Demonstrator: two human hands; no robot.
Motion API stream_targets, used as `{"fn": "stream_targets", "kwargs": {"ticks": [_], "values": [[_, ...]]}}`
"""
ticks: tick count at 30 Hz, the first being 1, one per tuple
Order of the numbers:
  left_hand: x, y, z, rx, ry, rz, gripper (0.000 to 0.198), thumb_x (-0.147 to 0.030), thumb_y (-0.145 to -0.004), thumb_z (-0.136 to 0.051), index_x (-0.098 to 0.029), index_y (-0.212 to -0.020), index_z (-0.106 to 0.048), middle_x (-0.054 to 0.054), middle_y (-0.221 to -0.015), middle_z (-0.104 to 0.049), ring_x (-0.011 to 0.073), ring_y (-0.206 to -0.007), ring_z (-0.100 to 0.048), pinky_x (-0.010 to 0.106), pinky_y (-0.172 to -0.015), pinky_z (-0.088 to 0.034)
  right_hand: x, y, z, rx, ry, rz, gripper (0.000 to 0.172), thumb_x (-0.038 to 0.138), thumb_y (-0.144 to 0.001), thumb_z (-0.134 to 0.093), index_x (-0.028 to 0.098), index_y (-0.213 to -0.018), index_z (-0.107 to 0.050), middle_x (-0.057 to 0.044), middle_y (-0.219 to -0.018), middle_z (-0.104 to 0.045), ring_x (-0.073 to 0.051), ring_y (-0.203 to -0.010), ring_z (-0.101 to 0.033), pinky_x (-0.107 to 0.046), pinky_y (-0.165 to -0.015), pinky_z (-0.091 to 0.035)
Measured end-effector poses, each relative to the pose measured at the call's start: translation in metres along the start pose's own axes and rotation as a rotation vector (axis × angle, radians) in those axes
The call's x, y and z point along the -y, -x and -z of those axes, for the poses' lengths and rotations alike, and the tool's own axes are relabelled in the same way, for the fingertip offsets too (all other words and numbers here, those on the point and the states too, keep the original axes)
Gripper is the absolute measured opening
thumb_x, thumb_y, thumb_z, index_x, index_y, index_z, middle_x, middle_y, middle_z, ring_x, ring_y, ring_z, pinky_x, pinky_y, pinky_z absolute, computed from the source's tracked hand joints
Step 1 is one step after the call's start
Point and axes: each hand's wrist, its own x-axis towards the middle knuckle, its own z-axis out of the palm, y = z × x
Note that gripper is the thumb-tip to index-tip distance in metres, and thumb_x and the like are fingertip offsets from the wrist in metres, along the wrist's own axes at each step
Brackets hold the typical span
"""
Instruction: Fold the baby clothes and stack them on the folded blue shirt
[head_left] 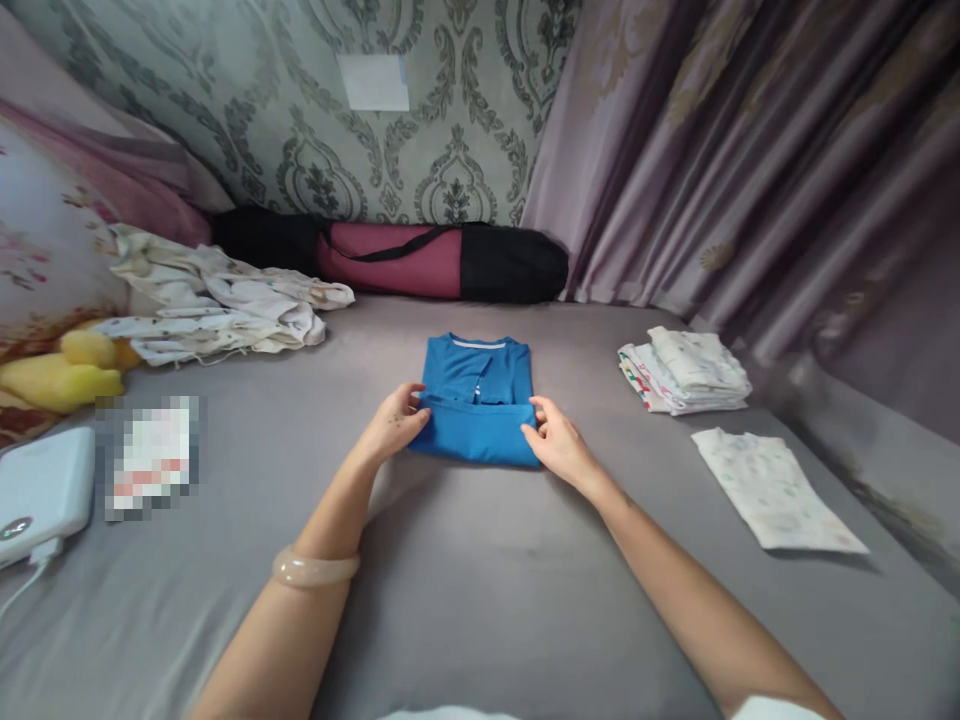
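Note:
A blue shirt (472, 436) lies on the grey bed sheet (480, 560), its sides tucked in and its lower part turned up over the middle. The neckline with a pale inner band faces away from me. My left hand (395, 420) pinches the left end of the turned-up edge between thumb and fingers. At the right end, my right hand (556, 437) grips the same edge in the same way. Some fingertips of both hands are hidden behind the cloth. A pale bangle (315, 568) circles my left forearm.
Folded patterned clothes (694, 370) form a stack at right, with one folded white garment (776, 490) nearer me. Crumpled light clothes (225, 295), a yellow plush toy (64, 375) and a white power bank (46, 490) lie left. A maroon-and-black long bag (397, 262) rests against the wall.

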Motion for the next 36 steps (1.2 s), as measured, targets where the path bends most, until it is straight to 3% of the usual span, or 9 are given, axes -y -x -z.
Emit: {"fn": "stream_targets", "kwargs": {"ticks": [5, 9, 11, 14, 20, 24, 27, 30, 36], "values": [[0.006, 0.005, -0.003, -0.047, -0.204, -0.109, 0.044, -0.022, -0.077, -0.051, -0.018, -0.121, -0.055, 0.006, -0.094, -0.063, 0.0156, -0.077, -0.06, 0.03, -0.074, -0.05, 0.002, 0.007, -0.003, -0.078, 0.174, 0.114, 0.042, 0.02, -0.09, -0.044, 0.015, -0.132, -0.049, -0.014, -0.11, -0.064, -0.021, -0.094, -0.064, -0.035, -0.085, -0.05], [-0.001, 0.009, 0.0, -0.233, -0.315, -0.102, 0.042, -0.034, -0.083, -0.052, -0.015, -0.121, -0.055, 0.011, -0.104, -0.062, 0.0183, -0.081, -0.061, 0.035, -0.08, -0.05, 0.027, 0.013, 0.003, -0.083, 0.423, 0.153, 0.043, 0.022, -0.097, -0.034, 0.012, -0.137, -0.046, -0.02, -0.127, -0.057, -0.028, -0.114, -0.057, -0.042, -0.094, -0.047], [-0.007, 0.011, 0.004, -0.328, -0.306, -0.057, 0.042, -0.037, -0.086, -0.049, -0.014, -0.121, -0.055, 0.012, -0.106, -0.062, 0.0177, -0.079, -0.061, 0.035, -0.081, -0.05, 0.04, 0.015, 0.001, -0.063, 0.463, 0.303, 0.046, 0.025, -0.099, -0.03, 0.012, -0.142, -0.042, -0.018, -0.143, -0.047, -0.028, -0.131, -0.044, -0.045, -0.107, -0.038], [-0.013, 0.015, 0.013, -0.365, -0.234, 0.026, 0.039, -0.034, -0.087, -0.049, -0.014, -0.119, -0.056, 0.011, -0.101, -0.065, 0.0166, -0.077, -0.062, 0.033, -0.08, -0.049, 0.046, 0.016, -0.01, 0.096, 0.463, 0.535, 0.052, 0.032, -0.101, -0.03, 0.013, -0.15, -0.032, -0.011, -0.156, -0.031, -0.024, -0.146, -0.019, -0.047, -0.119, -0.019], [-0.009, 0.032, 0.023, -0.353, -0.118, 0.147, 0.036, -0.029, -0.087, -0.046, -0.013, -0.115, -0.061, 0.012, -0.1, -0.068, 0.0172, -0.075, -0.064, 0.031, -0.073, -0.05, 0.031, 0.01, -0.023, 0.35, 0.536, 0.505, 0.06, 0.044, -0.102, -0.024, 0.009, -0.15, -0.031, -0.012, -0.157, -0.026, -0.026, -0.147, -0.016, -0.049, -0.12, -0.017], [-0.006, 0.036, 0.028, -0.34, -0.136, 0.187, 0.03, -0.028, -0.086, -0.046, -0.014, -0.102, -0.067, 0.011, -0.095, -0.071, 0.0193, -0.081, -0.065, 0.031, -0.077, -0.05, 0.057, 0.004, -0.021, 0.297, 0.568, 0.52, 0.06, 0.043, -0.102, -0.022, 0.009, -0.149, -0.034, -0.012, -0.157, -0.026, -0.026, -0.147, -0.017, -0.051, -0.12, -0.015], [-0.005, 0.035, 0.03, -0.348, -0.119, 0.207, 0.03, -0.029, -0.086, -0.047, -0.014, -0.1, -0.068, 0.011, -0.095, -0.072, 0.0199, -0.083, -0.066, 0.031, -0.078, -0.05, 0.081, 0.002, -0.037, 0.227, 0.552, 0.662, 0.058, 0.038, -0.102, -0.024, 0.008, -0.152, -0.026, -0.01, -0.16, -0.017, -0.024, -0.148, -0.007, -0.049, -0.121, -0.008], [-0.002, 0.034, 0.033, -0.363, -0.135, 0.236, 0.031, -0.028, -0.086, -0.047, -0.012, -0.101, -0.069, 0.012, -0.095, -0.072, 0.0204, -0.085, -0.066, 0.031, -0.08, -0.049, 0.089, 0.0, -0.059, 0.363, 0.517, 0.743, 0.058, 0.037, -0.102, -0.027, 0.009, -0.152, -0.026, -0.011, -0.159, -0.019, -0.023, -0.148, -0.01, -0.046, -0.121, -0.01], [0.003, 0.032, 0.035, -0.379, -0.151, 0.254, 0.033, -0.03, -0.087, -0.048, -0.01, -0.102, -0.069, 0.013, -0.094, -0.072, 0.0206, -0.085, -0.066, 0.03, -0.078, -0.049, 0.091, -0.006, -0.066, 0.57, 0.421, 0.698, 0.05, 0.041, -0.103, -0.023, 0.028, -0.15, -0.033, -0.006, -0.161, -0.017, -0.026, -0.148, -0.008, -0.052, -0.119, -0.014]]}}
